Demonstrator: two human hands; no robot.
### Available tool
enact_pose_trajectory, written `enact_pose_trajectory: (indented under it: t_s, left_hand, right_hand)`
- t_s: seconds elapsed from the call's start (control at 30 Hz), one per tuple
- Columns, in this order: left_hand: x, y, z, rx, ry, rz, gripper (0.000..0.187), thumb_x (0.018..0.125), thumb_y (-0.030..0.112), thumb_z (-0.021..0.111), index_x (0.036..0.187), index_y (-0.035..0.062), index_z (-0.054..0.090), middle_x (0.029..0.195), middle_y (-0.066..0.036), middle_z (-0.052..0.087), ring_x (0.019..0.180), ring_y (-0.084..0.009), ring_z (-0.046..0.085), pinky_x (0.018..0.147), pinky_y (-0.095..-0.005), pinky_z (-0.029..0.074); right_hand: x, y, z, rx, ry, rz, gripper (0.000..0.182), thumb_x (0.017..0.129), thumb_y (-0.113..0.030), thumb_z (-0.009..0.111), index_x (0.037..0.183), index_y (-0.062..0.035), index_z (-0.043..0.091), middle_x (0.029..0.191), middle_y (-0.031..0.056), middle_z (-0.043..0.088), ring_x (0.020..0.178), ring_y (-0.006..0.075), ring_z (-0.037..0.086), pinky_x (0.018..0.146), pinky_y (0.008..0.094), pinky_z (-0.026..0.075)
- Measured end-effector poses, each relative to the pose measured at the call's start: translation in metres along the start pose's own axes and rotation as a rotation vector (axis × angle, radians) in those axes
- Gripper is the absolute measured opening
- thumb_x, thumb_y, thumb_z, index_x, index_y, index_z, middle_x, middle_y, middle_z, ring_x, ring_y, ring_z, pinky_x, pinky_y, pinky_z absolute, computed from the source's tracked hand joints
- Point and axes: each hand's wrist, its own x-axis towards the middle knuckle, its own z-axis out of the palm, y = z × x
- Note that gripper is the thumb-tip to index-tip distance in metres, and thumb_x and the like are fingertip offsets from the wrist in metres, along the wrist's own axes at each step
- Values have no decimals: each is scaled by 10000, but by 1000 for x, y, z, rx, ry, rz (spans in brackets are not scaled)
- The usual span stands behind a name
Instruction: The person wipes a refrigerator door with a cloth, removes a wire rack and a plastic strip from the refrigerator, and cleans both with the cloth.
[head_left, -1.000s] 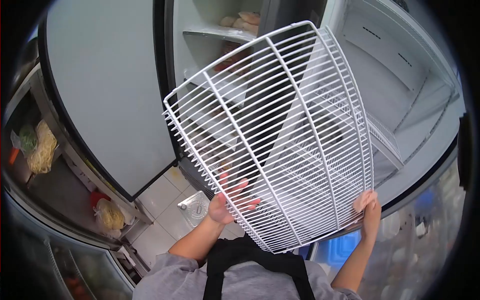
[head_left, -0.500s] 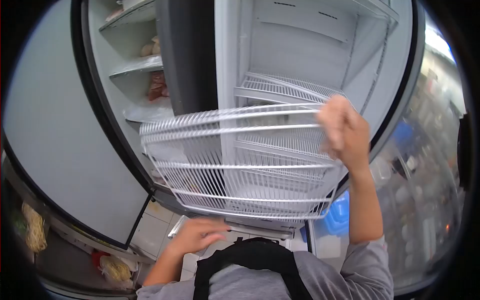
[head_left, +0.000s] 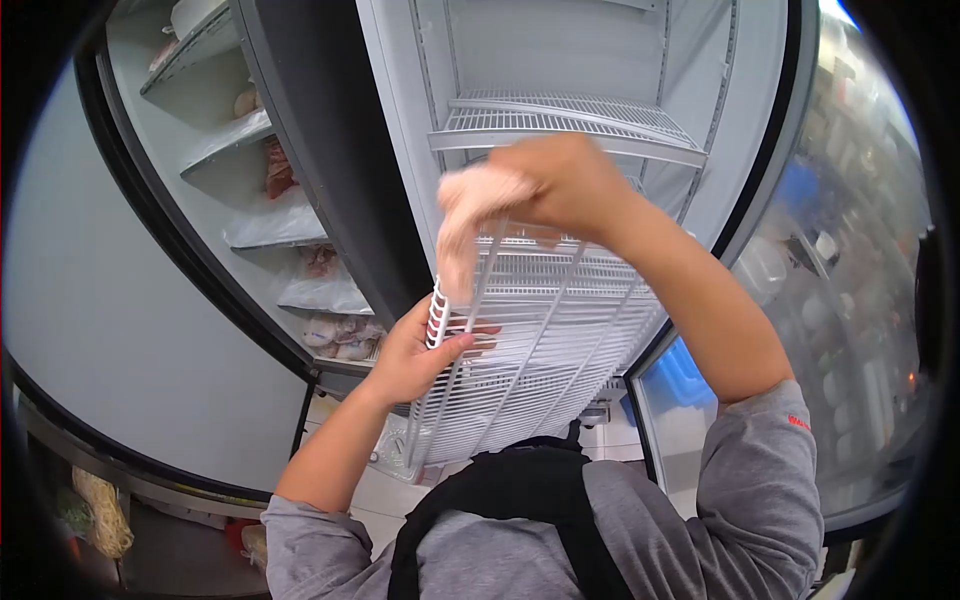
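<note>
A white wire shelf (head_left: 540, 340) is held tilted in front of the open right compartment of a refrigerator (head_left: 600, 60). Its left edge is gripped by the left hand (head_left: 415, 355), fingers curled through the wires. A pale cloth (head_left: 465, 225) is clenched in the right hand (head_left: 565, 185) and pressed against the shelf's upper edge. One further wire shelf (head_left: 560, 120) is seen mounted inside the right compartment. In the left compartment (head_left: 260, 180), about four solid shelves are seen, with wrapped food packages (head_left: 340, 335) resting on the lower ones.
</note>
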Motion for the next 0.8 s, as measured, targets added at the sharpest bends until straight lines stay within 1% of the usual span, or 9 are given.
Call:
enact_pose_trajectory:
  t_s: [0.07,0.13,0.23,0.27,0.33,0.4,0.6,0.73,0.8]
  left_hand:
    - [0,3,2,30,6,5,397,900,13,519,1258,-11,350,1163,-192,543,1106,-328,550,920,-494,478]
    - [1,9,8,8,57,49,418,901,13,517,1278,-7,337,1190,-188,521,1115,-325,545,923,-486,480]
    - [5,22,19,-4,108,63,371,909,18,506,1255,-21,378,1114,-137,581,1089,-238,570,924,-376,493]
    - [7,23,20,45,108,72,359,910,17,502,1248,-23,386,1115,-132,580,1093,-229,565,919,-375,497]
    - [8,20,18,74,113,57,354,896,4,510,1235,-23,412,1119,-113,578,1070,-172,557,907,-328,478]
    - [7,14,12,325,124,120,363,866,-12,522,1219,-20,439,1102,-85,581,1020,-115,545,881,-277,444]
    - [7,3,27,243,115,151,366,841,-25,510,1199,-18,434,1066,-63,574,953,-105,556,814,-263,455]
    - [6,18,30,16,245,212,325,847,-46,522,1157,-6,434,1078,-93,584,982,-157,585,858,-302,479]
    - [6,15,22,27,268,303,341,855,-32,537,1179,-8,434,1121,-112,583,1020,-174,583,900,-310,458]
  right_hand:
    - [-9,14,-9,731,413,117,289,889,-356,581,845,-78,645,785,52,660,689,165,635,609,344,505]
    - [-25,21,-21,827,824,311,349,945,-354,490,890,-32,615,716,26,620,630,87,581,534,220,454]
    - [-54,11,0,880,861,233,353,982,-313,420,936,-2,580,968,109,619,874,140,599,687,257,489]
    - [-72,25,41,658,719,46,391,987,-336,378,979,0,577,1244,182,493,1208,249,451,993,382,366]
    - [-70,-16,91,226,640,20,414,890,-333,484,1263,-159,534,1368,199,389,1294,382,307,1118,458,-26]
    - [-80,-49,115,0,341,110,520,802,-333,547,1309,-225,506,1345,195,418,1285,401,318,1102,510,57]
    - [-32,-42,49,-315,766,173,553,811,-306,530,1342,-165,470,1417,106,380,1299,337,336,1028,519,230]
    - [-52,-45,61,-270,577,182,497,815,-262,553,1293,-130,524,1420,181,359,1343,424,225,1063,540,140]
    - [-79,-52,95,-195,544,124,537,818,-312,514,1339,-188,477,1411,112,388,1303,323,347,1043,516,242]
